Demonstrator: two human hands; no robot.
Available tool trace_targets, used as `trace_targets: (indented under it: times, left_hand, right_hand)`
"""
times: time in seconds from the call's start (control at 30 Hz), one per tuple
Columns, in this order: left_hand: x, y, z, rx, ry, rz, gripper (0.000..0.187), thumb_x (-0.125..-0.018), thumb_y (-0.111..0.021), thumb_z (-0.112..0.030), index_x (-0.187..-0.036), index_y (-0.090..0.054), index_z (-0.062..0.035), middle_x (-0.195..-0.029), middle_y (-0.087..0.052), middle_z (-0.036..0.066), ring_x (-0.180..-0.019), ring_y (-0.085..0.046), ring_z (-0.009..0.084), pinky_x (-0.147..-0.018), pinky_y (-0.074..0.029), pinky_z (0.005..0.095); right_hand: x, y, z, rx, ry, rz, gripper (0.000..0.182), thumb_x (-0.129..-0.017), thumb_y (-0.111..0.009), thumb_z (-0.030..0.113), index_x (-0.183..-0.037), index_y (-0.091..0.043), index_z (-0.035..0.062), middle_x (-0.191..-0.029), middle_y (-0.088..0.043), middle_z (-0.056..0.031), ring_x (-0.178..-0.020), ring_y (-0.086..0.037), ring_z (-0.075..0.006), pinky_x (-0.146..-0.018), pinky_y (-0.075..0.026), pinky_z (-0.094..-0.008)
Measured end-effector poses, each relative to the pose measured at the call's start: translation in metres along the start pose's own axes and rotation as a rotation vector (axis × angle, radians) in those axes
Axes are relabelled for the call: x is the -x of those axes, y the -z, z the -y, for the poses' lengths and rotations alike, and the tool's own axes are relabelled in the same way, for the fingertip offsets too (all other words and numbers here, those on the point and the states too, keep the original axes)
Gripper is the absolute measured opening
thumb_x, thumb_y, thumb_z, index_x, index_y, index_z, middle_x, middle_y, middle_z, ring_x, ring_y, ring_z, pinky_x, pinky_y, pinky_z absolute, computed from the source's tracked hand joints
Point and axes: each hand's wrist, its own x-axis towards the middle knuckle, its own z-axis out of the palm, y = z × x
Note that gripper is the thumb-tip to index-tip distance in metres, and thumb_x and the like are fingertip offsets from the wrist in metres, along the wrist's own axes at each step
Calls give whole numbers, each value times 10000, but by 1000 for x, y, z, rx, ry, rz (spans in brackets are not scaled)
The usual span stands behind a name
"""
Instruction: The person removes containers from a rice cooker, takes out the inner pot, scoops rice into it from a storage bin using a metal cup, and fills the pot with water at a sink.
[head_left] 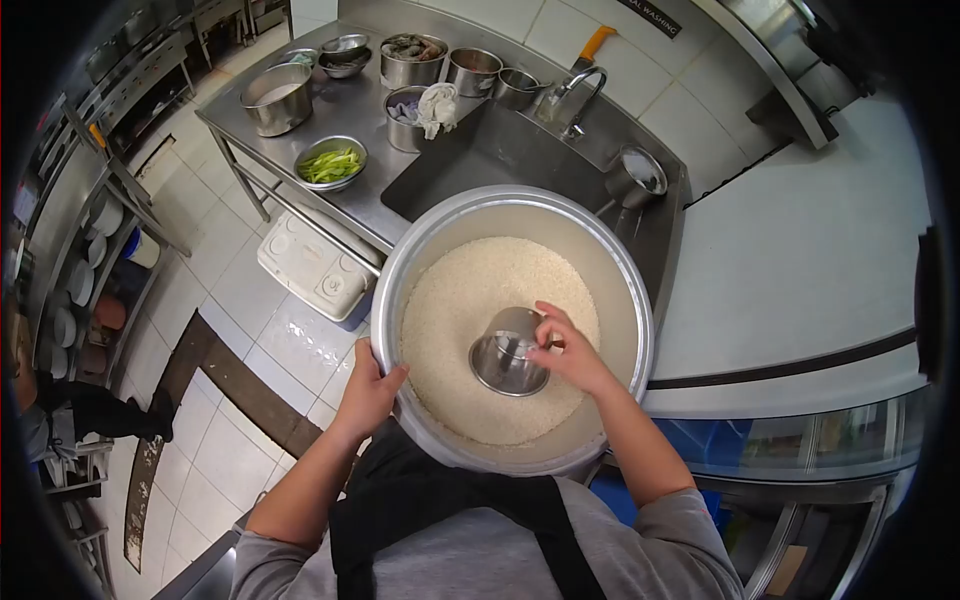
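A large metal pot (622, 265) stands in front of me, close against my apron, with white rice grains (490, 275) spread inside. On the pot's left rim, my left hand (372, 388) is closed, thumb over the edge. My right hand (568, 350) reaches into the pot and grips a stainless steel cup (508, 372) by its side, where the handle is mostly hidden by the fingers. The cup is tilted over the rice, its mouth facing toward me.
Beyond the pot is a sink (500, 150) with a faucet (580, 115). Several metal pots and a bowl of green vegetables (331, 163) stand on the steel counter (345, 215). A white cooler (312, 265) sits below. At far left, a person's leg (110, 412) shows.
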Motion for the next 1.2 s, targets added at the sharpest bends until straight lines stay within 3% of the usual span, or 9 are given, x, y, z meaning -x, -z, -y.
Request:
trace_targets:
  times: [0.1, 0.2, 0.3, 0.4, 0.47, 0.5, 0.77, 1.03, 1.2]
  left_hand:
    - [-2, 1, 5, -2, 0, 3, 343, -880, -578, -95, -1104, -332, -9, -889, -504, 110, -788, -526, 154, -679, -465, 313]
    - [-1, -1, 2, 43, 17, 19, 329, -882, -576, -91, -1087, -330, -11, -866, -501, 109, -759, -528, 157, -652, -464, 306]
    - [-1, -1, -1, 51, 3, 9, 321, -882, -575, -83, -1078, -329, -17, -880, -501, 113, -776, -527, 155, -653, -462, 296]
    - [-2, -2, 4, 49, -45, 6, 321, -882, -574, -75, -1082, -330, -18, -897, -502, 110, -796, -527, 157, -668, -464, 302]
    - [-2, -3, 3, 46, -43, -1, 323, -882, -573, -74, -1094, -336, -15, -913, -502, 109, -818, -523, 159, -693, -463, 311]
    - [-2, -3, 3, 42, -42, 0, 323, -882, -573, -74, -1094, -336, -15, -913, -502, 109, -818, -523, 159, -693, -463, 311]
    - [-4, 0, 0, 58, 5, 12, 340, -894, -579, -135, -1112, -350, -11, -920, -502, 106, -830, -511, 161, -716, -454, 317]
    - [-7, 1, -2, 129, 11, 50, 329, -914, -562, -209, -1099, -370, -16, -920, -501, 91, -846, -494, 150, -726, -441, 301]
    - [-6, 1, -9, 151, 35, 67, 306, -918, -552, -194, -1096, -375, -19, -933, -505, 88, -866, -489, 145, -743, -436, 298]
  right_hand:
    - [7, -13, -2, 299, 138, 54, 370, -721, -767, 108, -932, -466, 146, -1378, -376, -127, -1041, -511, -184, -898, -427, -354]
    - [1, -8, -11, 141, -83, -10, 490, -763, -741, 159, -1071, -363, 113, -938, -477, -77, -868, -502, -158, -740, -446, -290]
    - [-23, 14, -11, -256, -310, -233, 472, -773, -733, 163, -1072, -371, 117, -937, -475, -63, -865, -489, -142, -743, -439, -277]
    - [-62, 28, -28, 31, 19, -400, 521, -726, -760, 167, -1092, -393, 107, -1049, -486, -125, -927, -528, -215, -795, -451, -340]
    - [-72, 19, -11, 930, 445, -621, 580, -666, -780, 161, -1112, -416, 95, -1233, -431, -207, -1095, -500, -335, -893, -425, -424]
    - [-75, 15, -15, 927, 443, -623, 580, -666, -780, 161, -1112, -416, 95, -1233, -431, -207, -1095, -500, -335, -893, -425, -424]
    - [-26, -49, -24, 761, 254, -125, 654, -644, -783, 172, -1163, -389, 121, -1399, -259, -273, -1283, -332, -443, -1023, -354, -449]
    - [29, -80, -19, 657, 302, 63, 674, -659, -779, 242, -1193, -390, 110, -1248, -371, -237, -1156, -419, -401, -969, -371, -454]
    - [26, -49, -31, 21, -103, 220, 514, -835, -652, 187, -1247, -352, 125, -1105, -434, -136, -1005, -459, -216, -846, -428, -355]
